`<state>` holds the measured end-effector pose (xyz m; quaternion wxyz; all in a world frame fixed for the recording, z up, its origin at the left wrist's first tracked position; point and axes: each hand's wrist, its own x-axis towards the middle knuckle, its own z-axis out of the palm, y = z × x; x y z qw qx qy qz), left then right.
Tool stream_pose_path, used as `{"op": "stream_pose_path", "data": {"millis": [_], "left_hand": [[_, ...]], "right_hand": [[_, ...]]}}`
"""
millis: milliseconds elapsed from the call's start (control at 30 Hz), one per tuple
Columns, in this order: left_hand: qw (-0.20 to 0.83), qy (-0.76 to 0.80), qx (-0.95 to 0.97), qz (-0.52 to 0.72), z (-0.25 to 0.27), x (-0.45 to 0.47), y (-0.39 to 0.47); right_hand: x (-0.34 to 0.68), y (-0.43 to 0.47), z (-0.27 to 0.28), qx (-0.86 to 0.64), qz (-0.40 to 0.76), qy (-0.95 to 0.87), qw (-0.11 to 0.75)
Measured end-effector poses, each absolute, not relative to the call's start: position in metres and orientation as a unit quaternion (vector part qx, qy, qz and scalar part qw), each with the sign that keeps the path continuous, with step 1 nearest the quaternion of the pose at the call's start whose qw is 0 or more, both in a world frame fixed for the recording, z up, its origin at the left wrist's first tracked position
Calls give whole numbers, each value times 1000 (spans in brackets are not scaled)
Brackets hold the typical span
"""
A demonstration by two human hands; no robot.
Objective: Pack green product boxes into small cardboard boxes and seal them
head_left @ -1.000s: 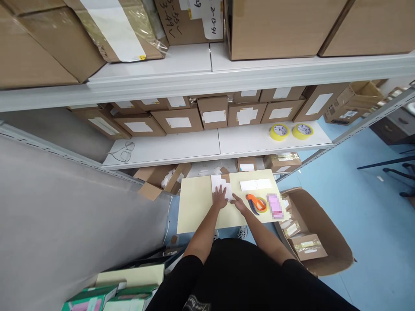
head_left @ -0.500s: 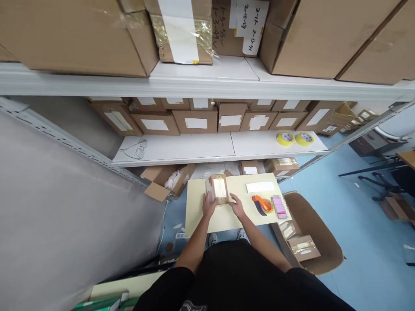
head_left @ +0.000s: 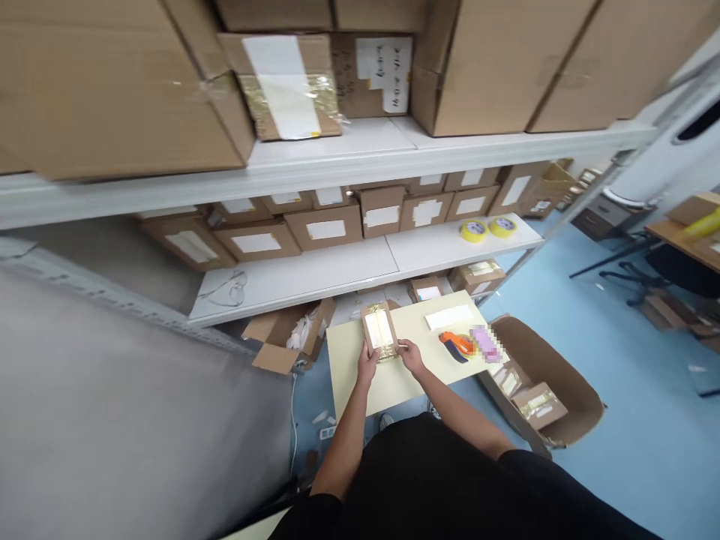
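Observation:
Between my two hands is a small brown cardboard box (head_left: 380,330), with a white label on top and clear tape across it. My left hand (head_left: 367,363) grips its near left side, and my right hand (head_left: 410,355) pinches its near right corner. The box is over the cream tabletop (head_left: 360,390); whether it touches the surface is hard to tell. To the right lie an orange tape dispenser (head_left: 457,345), a white strip of labels or paper (head_left: 448,316) and a blurred-out pink item (head_left: 486,343).
Beside the table's right end stands a large open carton (head_left: 554,367) with taped boxes inside. The shelf (head_left: 315,266) ahead carries labelled boxes, two yellow tape rolls (head_left: 473,230) and glasses (head_left: 229,289). An open box (head_left: 281,346) sits at the lower left.
My right hand has closed in on the box's right side, and the box now shows its labelled top more squarely. The camera view has tilted and turned to the right.

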<state>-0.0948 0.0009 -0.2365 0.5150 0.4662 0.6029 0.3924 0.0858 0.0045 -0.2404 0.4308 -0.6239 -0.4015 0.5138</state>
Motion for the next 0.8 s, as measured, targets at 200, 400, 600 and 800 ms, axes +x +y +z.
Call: {"op": "stream_pose_path", "data": {"millis": [200,400,600,800], "left_hand": [[569,521,524,360,-206,-40,39],[620,406,601,300,-176,76,68],[665,304,643,230,-161,228,66],[675,250,677,151,-159,374,46]], "right_hand": [[142,-2,-209,-607,446,-340,563],[233,-26,-177,-601,384,-251,655],[353,-70,-164,-619,288,-166,712],[472,-112,-167,-644,237,-104,720]]}}
